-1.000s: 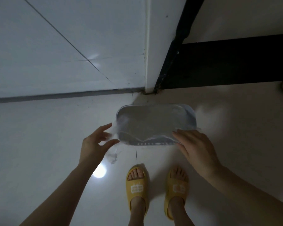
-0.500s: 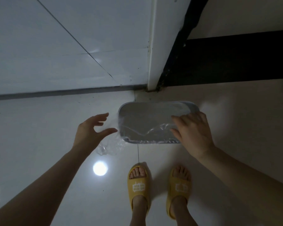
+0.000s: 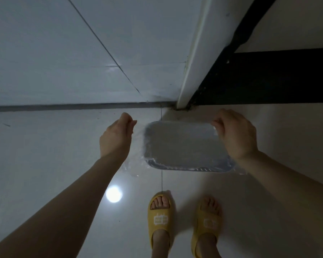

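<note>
A grey rectangular plastic bin [image 3: 183, 146] with a slotted near rim stands on the pale tile floor, seen from above. A clear plastic bag [image 3: 134, 164] lines it and spills over its left and near edges. My left hand [image 3: 116, 138] is just left of the bin, fingers curled, pinching the bag's edge at the far left corner. My right hand [image 3: 235, 135] covers the bin's right side, its fingers pinching the bag at the far right corner.
My feet in yellow slippers [image 3: 160, 216] stand just behind the bin. A white door frame [image 3: 192, 58] and a black threshold strip [image 3: 268, 81] lie beyond it. A lamp's reflection [image 3: 113, 194] glows on the floor at the left.
Both hands went from the bin's near edge to its far corners and curled onto the bag. The bag now lies stretched over the bin's opening.
</note>
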The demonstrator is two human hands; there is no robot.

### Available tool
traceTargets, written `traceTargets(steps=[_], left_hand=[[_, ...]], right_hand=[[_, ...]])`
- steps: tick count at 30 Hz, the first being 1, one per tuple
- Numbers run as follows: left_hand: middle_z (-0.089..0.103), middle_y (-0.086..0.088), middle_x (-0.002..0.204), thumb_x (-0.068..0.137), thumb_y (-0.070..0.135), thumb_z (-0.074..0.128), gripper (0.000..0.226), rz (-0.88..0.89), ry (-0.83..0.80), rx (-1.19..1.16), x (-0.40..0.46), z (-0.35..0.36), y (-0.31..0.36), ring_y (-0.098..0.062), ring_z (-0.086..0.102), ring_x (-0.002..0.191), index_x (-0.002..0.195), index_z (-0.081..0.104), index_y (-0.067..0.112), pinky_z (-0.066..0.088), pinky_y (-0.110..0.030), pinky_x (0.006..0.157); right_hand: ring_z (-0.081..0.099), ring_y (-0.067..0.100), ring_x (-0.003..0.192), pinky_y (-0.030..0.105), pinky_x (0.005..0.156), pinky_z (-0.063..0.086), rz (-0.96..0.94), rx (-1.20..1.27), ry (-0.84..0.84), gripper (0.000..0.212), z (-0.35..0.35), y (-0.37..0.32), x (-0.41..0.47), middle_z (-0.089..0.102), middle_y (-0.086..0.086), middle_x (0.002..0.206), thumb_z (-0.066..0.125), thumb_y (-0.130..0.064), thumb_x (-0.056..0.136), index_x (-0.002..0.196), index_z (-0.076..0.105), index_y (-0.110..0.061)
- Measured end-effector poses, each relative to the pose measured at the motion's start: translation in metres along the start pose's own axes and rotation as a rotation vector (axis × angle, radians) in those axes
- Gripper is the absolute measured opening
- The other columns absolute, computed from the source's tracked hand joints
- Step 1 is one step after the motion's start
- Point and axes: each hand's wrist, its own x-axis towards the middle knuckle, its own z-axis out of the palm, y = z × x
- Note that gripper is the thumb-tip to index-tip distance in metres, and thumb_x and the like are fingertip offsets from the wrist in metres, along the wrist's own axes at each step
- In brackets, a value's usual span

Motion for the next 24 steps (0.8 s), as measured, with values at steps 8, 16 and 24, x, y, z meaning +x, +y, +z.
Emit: traceTargets(steps=[8,16,24], left_hand=[[0.047,-0.001,0.068,0.095,0.036,0.037,0.026,0.116,0.021,0.09,0.026,0.033,-0.001,-0.026,0.041,0.056,0.082,0.039,0.014,0.024,-0.029,0.05],[0.047,0.004,0.065,0.094,0.037,0.042,0.025,0.099,-0.157,-0.156,0.036,0.061,-0.022,-0.022,0.045,0.061,0.078,0.041,0.017,0.034,-0.03,0.053],[0.058,-0.009,0.079,0.094,0.036,0.043,0.029,-0.045,-0.289,-0.2,0.031,0.068,-0.016,-0.024,0.051,0.07,0.088,0.051,0.01,0.039,-0.033,0.061]], right_hand=[[0.052,0.021,0.072,0.028,0.067,0.039,0.086,0.19,0.049,0.005,0.019,0.035,0.016,0.064,0.019,0.08,0.062,-0.005,0.083,0.081,0.065,-0.001],[0.064,0.01,0.066,0.017,0.06,0.05,0.451,0.7,-0.149,0.007,0.025,0.063,0.021,0.068,0.002,0.074,0.068,-0.016,0.082,0.079,0.069,-0.01],[0.071,0.034,0.077,0.046,0.075,0.059,0.747,0.825,-0.288,0.031,0.029,0.078,0.008,0.074,0.016,0.081,0.072,-0.038,0.074,0.085,0.071,-0.009]])
